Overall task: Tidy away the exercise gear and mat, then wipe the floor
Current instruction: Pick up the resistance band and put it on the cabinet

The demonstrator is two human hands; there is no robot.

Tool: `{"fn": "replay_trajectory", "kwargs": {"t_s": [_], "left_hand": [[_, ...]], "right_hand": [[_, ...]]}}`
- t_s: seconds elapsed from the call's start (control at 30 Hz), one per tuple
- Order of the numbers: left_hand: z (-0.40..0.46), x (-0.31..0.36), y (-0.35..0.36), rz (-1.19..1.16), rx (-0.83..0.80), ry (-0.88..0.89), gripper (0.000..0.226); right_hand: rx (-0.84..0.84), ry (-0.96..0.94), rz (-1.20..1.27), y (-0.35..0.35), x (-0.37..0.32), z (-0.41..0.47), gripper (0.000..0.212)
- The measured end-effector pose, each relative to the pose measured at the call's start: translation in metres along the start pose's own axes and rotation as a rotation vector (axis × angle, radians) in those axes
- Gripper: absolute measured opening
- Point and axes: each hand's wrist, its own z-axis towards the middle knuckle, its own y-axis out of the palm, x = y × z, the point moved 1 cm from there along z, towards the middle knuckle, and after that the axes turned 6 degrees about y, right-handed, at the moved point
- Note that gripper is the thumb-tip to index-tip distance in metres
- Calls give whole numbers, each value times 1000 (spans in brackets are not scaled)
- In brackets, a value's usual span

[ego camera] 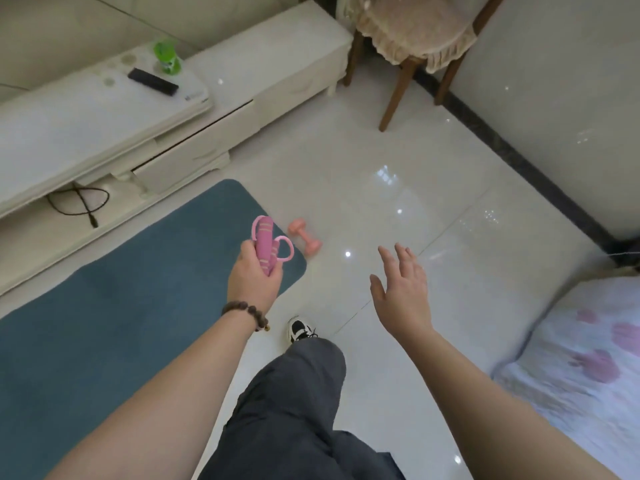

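Your left hand (254, 271) is clamped on the skipping rope (266, 245); bring your open, empty right hand (401, 292) down to the pink dumbbell (304, 236).

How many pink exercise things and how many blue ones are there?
Pink: 2, the jump rope bundled in the left hand and the dumbbell on the floor.
Blue: 1, the mat.
Total: 3
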Motion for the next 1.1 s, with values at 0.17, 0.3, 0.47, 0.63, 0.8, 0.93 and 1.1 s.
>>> {"fn": "replay_trajectory", "kwargs": {"t_s": [0.17, 0.3, 0.47, 0.63, 0.8, 0.93, 1.1], "left_hand": [[51, 30, 15, -17, 63, -106, 27], [78, 51, 21, -36, 146, -183, 26], [109, 63, 33, -49, 278, -300, 25], [145, 78, 67, -76, 414, -467, 23], [173, 110, 109, -118, 579, -681, 25], [183, 127, 139, -149, 640, -784, 27], [188, 117, 163, -176, 689, -872, 26]], "right_hand": [[-69, -79, -89, -27, -9, 83, 53], [-117, -140, -118, -40, -22, 136, 53], [-209, -291, -181, -45, -44, 213, 55], [-310, -526, -333, -46, -59, 315, 55], [-463, -776, -452, -41, -80, 394, 54], [-538, -855, -474, -26, -92, 425, 54], [-627, -922, -510, 5, -92, 428, 54]]}}
